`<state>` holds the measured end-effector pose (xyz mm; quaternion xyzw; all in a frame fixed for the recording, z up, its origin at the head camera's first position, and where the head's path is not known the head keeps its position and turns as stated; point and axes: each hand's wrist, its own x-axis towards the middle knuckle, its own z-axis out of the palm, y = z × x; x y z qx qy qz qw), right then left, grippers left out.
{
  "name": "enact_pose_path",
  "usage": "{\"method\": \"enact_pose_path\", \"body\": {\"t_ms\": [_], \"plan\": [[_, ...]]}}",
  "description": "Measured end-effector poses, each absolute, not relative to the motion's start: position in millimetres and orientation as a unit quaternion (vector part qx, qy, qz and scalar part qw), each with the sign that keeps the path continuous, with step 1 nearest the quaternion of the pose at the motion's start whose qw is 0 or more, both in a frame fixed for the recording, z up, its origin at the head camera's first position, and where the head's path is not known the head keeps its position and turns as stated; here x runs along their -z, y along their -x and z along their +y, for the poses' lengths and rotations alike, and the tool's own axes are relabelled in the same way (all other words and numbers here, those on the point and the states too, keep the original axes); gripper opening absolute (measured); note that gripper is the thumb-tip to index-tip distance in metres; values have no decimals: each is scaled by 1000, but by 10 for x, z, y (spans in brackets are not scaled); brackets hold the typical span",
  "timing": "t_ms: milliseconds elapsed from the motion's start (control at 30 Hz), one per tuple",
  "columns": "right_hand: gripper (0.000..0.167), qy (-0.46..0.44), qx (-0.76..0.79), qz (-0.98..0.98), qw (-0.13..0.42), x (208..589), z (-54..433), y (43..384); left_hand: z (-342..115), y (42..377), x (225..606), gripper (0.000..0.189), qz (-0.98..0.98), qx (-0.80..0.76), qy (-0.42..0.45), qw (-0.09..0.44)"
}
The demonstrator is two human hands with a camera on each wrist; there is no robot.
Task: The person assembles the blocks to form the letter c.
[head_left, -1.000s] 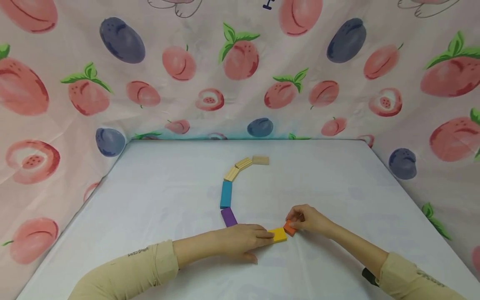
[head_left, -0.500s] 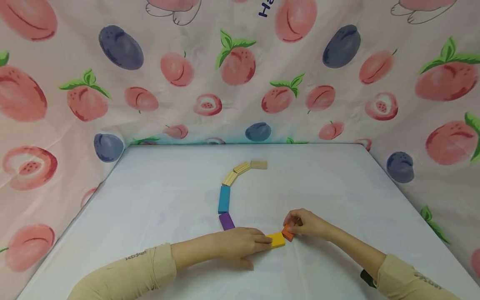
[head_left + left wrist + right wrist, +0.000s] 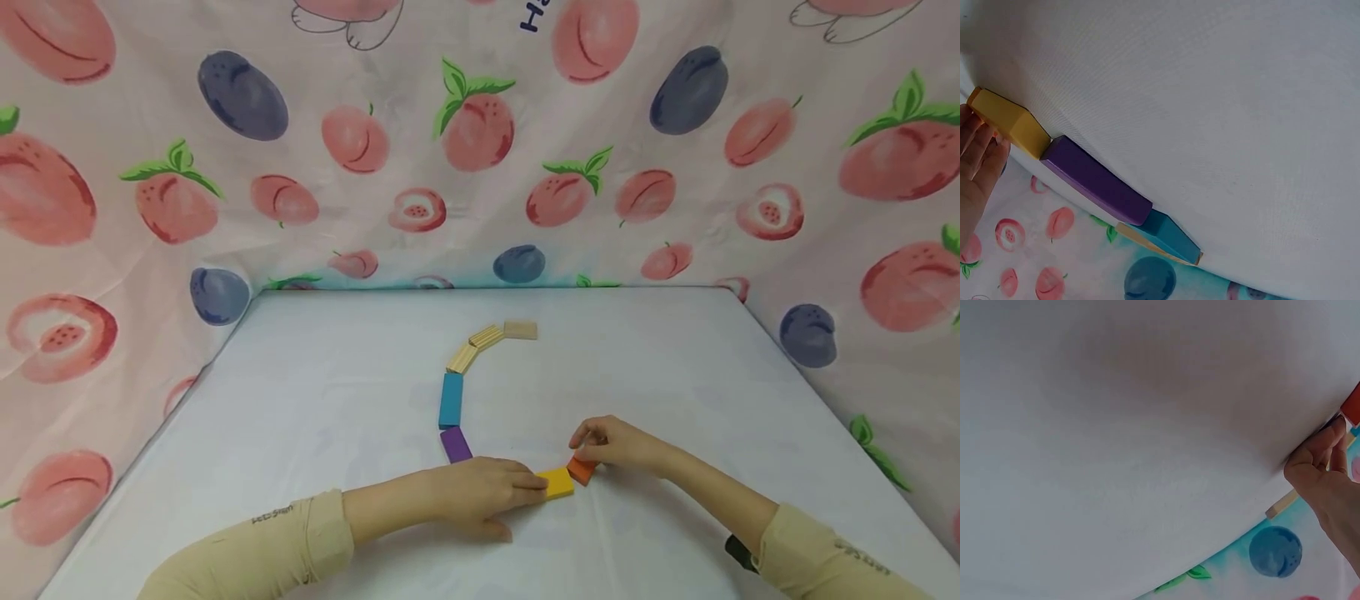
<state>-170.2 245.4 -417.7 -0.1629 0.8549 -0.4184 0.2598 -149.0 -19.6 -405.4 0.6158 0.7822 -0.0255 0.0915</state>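
Note:
My left hand (image 3: 491,496) lies with its fingers stretched out on the yellow block (image 3: 557,483), covering its left end. At the right, my right hand (image 3: 618,443) has its curled fingers and thumb at the orange block (image 3: 581,470), which stands slantwise at the yellow block's right end. In the left wrist view, a purple block (image 3: 1097,178) meets the yellow block end to end, with a blue block (image 3: 1166,234) beyond it. The right wrist view shows the fingertips of my right hand right at the orange block's end (image 3: 1352,406).
The blue block (image 3: 451,400) and purple block (image 3: 456,445) continue a curved row up the white table (image 3: 337,350). Several plain wooden blocks (image 3: 521,330) form its far end. A fruit-printed cloth (image 3: 420,108) hangs behind and at both sides.
The view has shifted slightly with the head. The orange block shows a little more below my right fingers, which sit slightly higher against it. My left hand stays on the yellow block.

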Motion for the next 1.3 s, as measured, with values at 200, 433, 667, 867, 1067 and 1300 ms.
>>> {"method": "enact_pose_path", "body": {"t_ms": [200, 433, 667, 867, 1067, 1300], "plan": [[23, 146, 432, 848, 271, 4160, 2451, 1714, -193, 1508, 4025, 53, 788, -8, -604, 118], [28, 147, 446, 833, 292, 4159, 2490, 1758, -147, 1538, 4003, 49, 790, -12, -602, 111], [38, 133, 474, 803, 336, 4118, 2627, 1850, -116, 1519, 4016, 51, 799, -15, -592, 108], [37, 148, 450, 830, 295, 3923, 2680, 1941, -171, 1554, 3962, 42, 814, -49, -577, 37], [32, 212, 403, 864, 216, 3622, 2723, 2053, -419, 1694, 3816, 36, 844, -74, -530, -39], [21, 237, 298, 925, 1, 3436, 2765, 2033, -757, 1867, 3676, 33, 869, -117, -458, -144]]}}
